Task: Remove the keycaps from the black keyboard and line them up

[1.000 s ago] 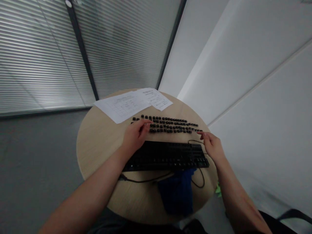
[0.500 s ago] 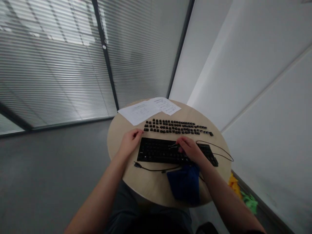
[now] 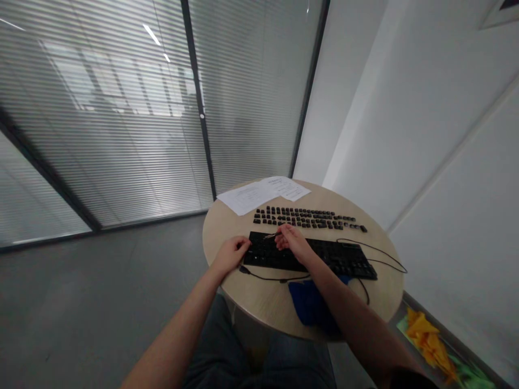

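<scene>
A black keyboard (image 3: 275, 261) lies across the round table. At its left end, my left hand (image 3: 232, 255) is closed, thumb and fingertips gripping the edge. My right hand (image 3: 295, 242) pinches thin metal tweezers (image 3: 271, 235), their tips pointing left over the keyboard's upper left part. Behind the keyboard, loose black keycaps (image 3: 304, 222) are laid out in rows. What the tweezer tips touch is too small to tell. A blue cloth (image 3: 306, 302) lies under my right forearm, in front of the keyboard.
Printed paper sheets (image 3: 247, 198) lie at the back of the round table (image 3: 259, 300). A cable with its plug (image 3: 244, 269) runs along the keyboard's front, and a cable loop (image 3: 385, 250) lies at the right. Yellow and green cloths (image 3: 430, 340) are on the floor.
My right hand has moved left along the keyboard with the tweezers. My left hand has come down from beside the keycaps to the keyboard's left edge. The view has shifted.
</scene>
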{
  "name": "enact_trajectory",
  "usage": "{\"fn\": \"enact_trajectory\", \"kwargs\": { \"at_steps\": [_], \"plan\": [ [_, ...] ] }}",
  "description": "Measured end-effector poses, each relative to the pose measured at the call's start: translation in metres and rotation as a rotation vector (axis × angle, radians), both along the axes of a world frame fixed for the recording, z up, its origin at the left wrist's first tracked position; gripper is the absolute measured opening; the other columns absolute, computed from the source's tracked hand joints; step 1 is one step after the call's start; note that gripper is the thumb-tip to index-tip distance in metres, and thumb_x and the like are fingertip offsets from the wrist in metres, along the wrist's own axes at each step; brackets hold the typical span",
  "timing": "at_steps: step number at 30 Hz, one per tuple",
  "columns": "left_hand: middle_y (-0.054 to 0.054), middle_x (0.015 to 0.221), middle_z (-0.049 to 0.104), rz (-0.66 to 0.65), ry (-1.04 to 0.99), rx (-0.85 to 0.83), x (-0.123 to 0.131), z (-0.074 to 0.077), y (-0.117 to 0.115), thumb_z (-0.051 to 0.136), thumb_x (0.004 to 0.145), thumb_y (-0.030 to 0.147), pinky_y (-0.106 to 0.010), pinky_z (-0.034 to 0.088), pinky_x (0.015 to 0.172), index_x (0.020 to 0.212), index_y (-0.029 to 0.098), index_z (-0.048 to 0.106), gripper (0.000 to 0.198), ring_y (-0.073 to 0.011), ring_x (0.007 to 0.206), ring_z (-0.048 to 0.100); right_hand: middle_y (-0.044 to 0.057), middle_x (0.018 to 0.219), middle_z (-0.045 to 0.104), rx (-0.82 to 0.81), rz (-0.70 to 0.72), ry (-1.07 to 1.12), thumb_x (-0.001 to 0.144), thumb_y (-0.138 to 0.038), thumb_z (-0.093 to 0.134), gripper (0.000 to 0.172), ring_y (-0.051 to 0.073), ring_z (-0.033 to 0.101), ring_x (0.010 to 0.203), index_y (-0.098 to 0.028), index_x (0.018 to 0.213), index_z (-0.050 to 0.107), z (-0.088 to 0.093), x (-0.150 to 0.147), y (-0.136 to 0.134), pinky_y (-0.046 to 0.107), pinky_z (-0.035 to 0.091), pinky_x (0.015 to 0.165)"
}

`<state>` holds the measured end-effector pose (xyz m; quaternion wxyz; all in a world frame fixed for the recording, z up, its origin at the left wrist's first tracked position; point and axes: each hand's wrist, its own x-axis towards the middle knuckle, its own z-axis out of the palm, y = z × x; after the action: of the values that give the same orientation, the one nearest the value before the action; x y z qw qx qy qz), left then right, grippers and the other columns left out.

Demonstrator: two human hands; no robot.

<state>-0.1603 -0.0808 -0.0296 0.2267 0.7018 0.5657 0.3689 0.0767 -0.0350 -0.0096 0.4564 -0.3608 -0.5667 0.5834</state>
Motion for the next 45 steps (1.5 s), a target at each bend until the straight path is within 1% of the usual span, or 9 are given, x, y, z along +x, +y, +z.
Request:
{"fn": "enact_trajectory", "kwargs": {
  "at_steps": [4, 8, 16, 21, 25, 29, 34, 39, 45],
  "plan": [
    [-0.004, 0.079, 0.072, 0.021, 0.012, 0.004, 0.0, -0.002, 0.0, 0.048, 0.09, 0.042, -0.03, 0.045, 0.07, 0.084, 0.018, 0.072, 0.035, -0.0208, 0.075, 0.064, -0.001, 0.064, 0.066, -0.083, -0.044, 0.086, 0.08, -0.064, 0.067, 0.046, 0.011, 0.059, 0.048, -0.02, 0.088, 0.055, -0.015, 0.015, 0.009, 0.022, 0.047, 0.045],
    [-0.003, 0.077, 0.072, 0.031, 0.02, -0.003, 0.001, -0.001, -0.001, 0.048, 0.091, 0.042, -0.029, 0.045, 0.069, 0.085, 0.018, 0.072, 0.035, -0.0204, 0.075, 0.064, -0.002, 0.062, 0.065, -0.108, -0.064, 0.11, 0.08, -0.064, 0.067, 0.045, 0.011, 0.056, 0.045, -0.021, 0.088, 0.055, -0.021, 0.021, 0.014, 0.022, 0.045, 0.043],
    [-0.005, 0.081, 0.073, 0.03, 0.053, -0.028, 0.008, 0.0, -0.003, 0.05, 0.09, 0.043, -0.029, 0.046, 0.071, 0.091, 0.016, 0.073, 0.035, -0.0195, 0.075, 0.063, -0.002, 0.063, 0.064, -0.098, -0.042, 0.048, 0.092, -0.06, 0.058, 0.04, 0.01, 0.057, 0.046, -0.02, 0.088, 0.055, -0.014, 0.027, 0.011, 0.02, 0.046, 0.044],
    [-0.006, 0.082, 0.072, 0.073, 0.102, -0.011, 0.012, 0.004, -0.002, 0.05, 0.09, 0.042, -0.03, 0.046, 0.072, 0.094, 0.015, 0.074, 0.037, -0.0196, 0.075, 0.062, -0.004, 0.063, 0.062, -0.086, -0.061, 0.04, 0.099, -0.056, 0.05, 0.037, 0.008, 0.055, 0.045, -0.021, 0.09, 0.052, -0.011, 0.029, 0.013, 0.017, 0.044, 0.043],
    [-0.007, 0.083, 0.073, 0.102, 0.166, -0.007, 0.015, 0.005, -0.002, 0.049, 0.09, 0.042, -0.029, 0.045, 0.072, 0.097, 0.014, 0.075, 0.038, -0.0202, 0.076, 0.061, -0.006, 0.061, 0.061, -0.077, -0.075, 0.032, 0.1, -0.057, 0.049, 0.036, 0.007, 0.053, 0.043, -0.021, 0.091, 0.05, -0.006, 0.028, 0.011, 0.016, 0.042, 0.042],
    [-0.008, 0.085, 0.074, 0.081, 0.237, 0.026, 0.017, 0.007, -0.001, 0.049, 0.09, 0.042, -0.03, 0.044, 0.071, 0.094, 0.015, 0.075, 0.037, -0.0212, 0.077, 0.062, -0.006, 0.059, 0.06, -0.106, -0.066, 0.018, 0.099, -0.058, 0.05, 0.038, 0.007, 0.052, 0.042, -0.021, 0.088, 0.05, 0.0, 0.026, 0.008, 0.016, 0.042, 0.042],
    [-0.009, 0.087, 0.074, 0.09, 0.293, 0.027, 0.018, 0.009, -0.002, 0.047, 0.091, 0.043, -0.031, 0.044, 0.072, 0.095, 0.016, 0.074, 0.038, -0.0226, 0.077, 0.063, -0.006, 0.058, 0.06, -0.119, -0.06, 0.027, 0.1, -0.053, 0.05, 0.034, 0.007, 0.052, 0.042, -0.021, 0.087, 0.051, 0.002, 0.025, 0.007, 0.017, 0.043, 0.042],
    [-0.008, 0.091, 0.075, 0.024, 0.295, 0.037, 0.012, 0.013, -0.005, 0.043, 0.092, 0.046, -0.032, 0.047, 0.077, 0.091, 0.019, 0.072, 0.039, -0.0244, 0.085, 0.067, -0.005, 0.058, 0.06, -0.127, -0.077, 0.06, 0.095, -0.058, 0.054, 0.038, 0.008, 0.053, 0.041, -0.021, 0.086, 0.052, -0.002, 0.021, 0.008, 0.019, 0.042, 0.04],
    [-0.006, 0.092, 0.075, 0.017, 0.266, 0.027, 0.004, 0.011, -0.007, 0.043, 0.092, 0.046, -0.033, 0.05, 0.077, 0.088, 0.023, 0.07, 0.036, -0.0245, 0.085, 0.068, -0.005, 0.058, 0.061, -0.117, -0.077, 0.135, 0.084, -0.065, 0.062, 0.046, 0.009, 0.053, 0.042, -0.02, 0.085, 0.053, -0.015, 0.012, 0.012, 0.021, 0.042, 0.04]
  ]
}}
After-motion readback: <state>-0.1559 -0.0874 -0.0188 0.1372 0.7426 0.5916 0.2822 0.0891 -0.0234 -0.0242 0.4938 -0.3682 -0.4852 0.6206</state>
